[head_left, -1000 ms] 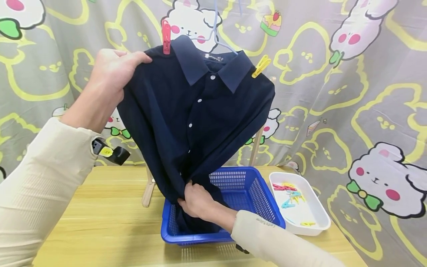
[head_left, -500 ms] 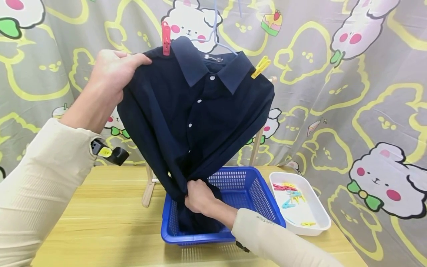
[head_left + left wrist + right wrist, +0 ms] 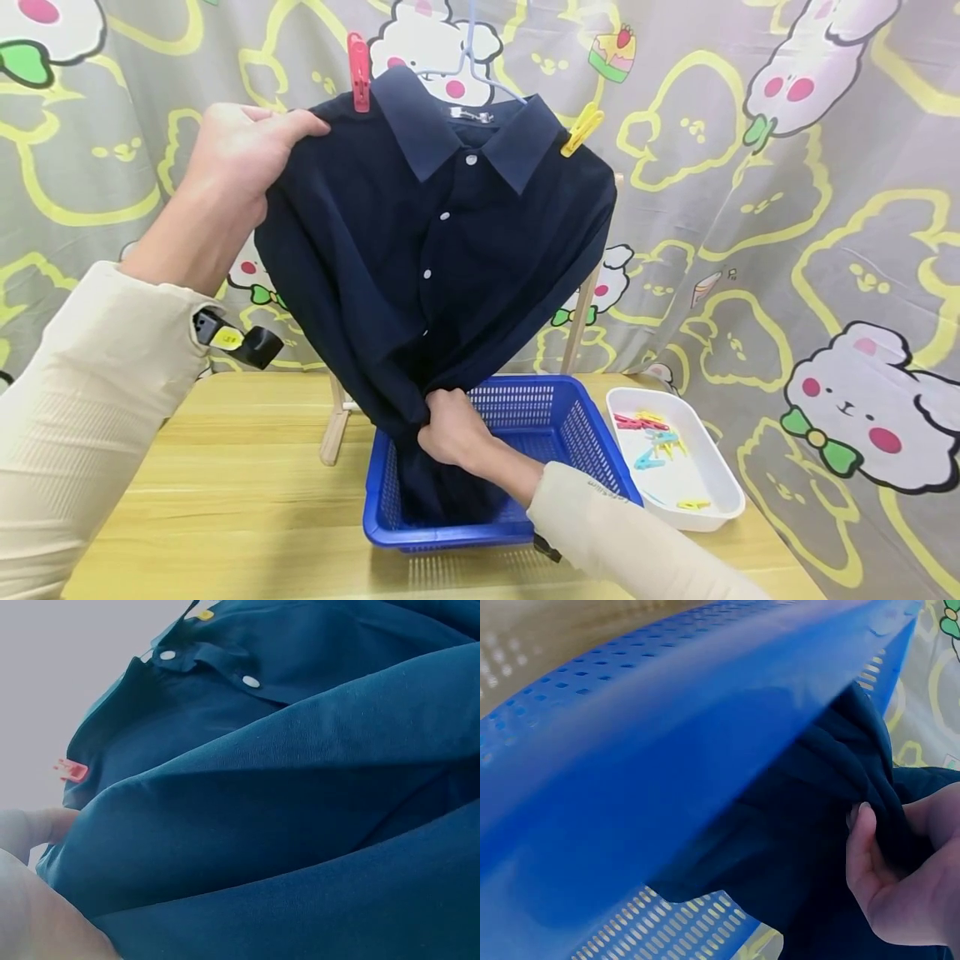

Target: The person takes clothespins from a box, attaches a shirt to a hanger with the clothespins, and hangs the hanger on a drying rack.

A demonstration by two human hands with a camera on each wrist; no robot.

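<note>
A dark navy button-up shirt (image 3: 495, 242) hangs from a pale blue hanger (image 3: 468, 52). A red clothespin (image 3: 360, 75) clips one shoulder and a yellow clothespin (image 3: 582, 129) the other. At the shoulder on the left, my left hand (image 3: 240, 162) pinches the cloth between thumb and fingers. Lower down, my right hand (image 3: 457, 433) grips a bunch of the shirt's lower front over the blue basket (image 3: 626, 479). In the right wrist view its fingers (image 3: 864, 847) curl into the folds. The shirt's bottom part lies inside the basket.
A white tray (image 3: 731, 492) with several coloured clothespins (image 3: 656, 437) stands right of the basket on the wooden table (image 3: 225, 483). Wooden stand legs (image 3: 333, 429) show behind the shirt. A patterned curtain (image 3: 750, 208) hangs close behind.
The shirt's collar, hanger and both clipped clothespins have shifted up and slightly left in view. My left hand has moved a little left and up; my right hand has risen slightly, still gripping cloth.
</note>
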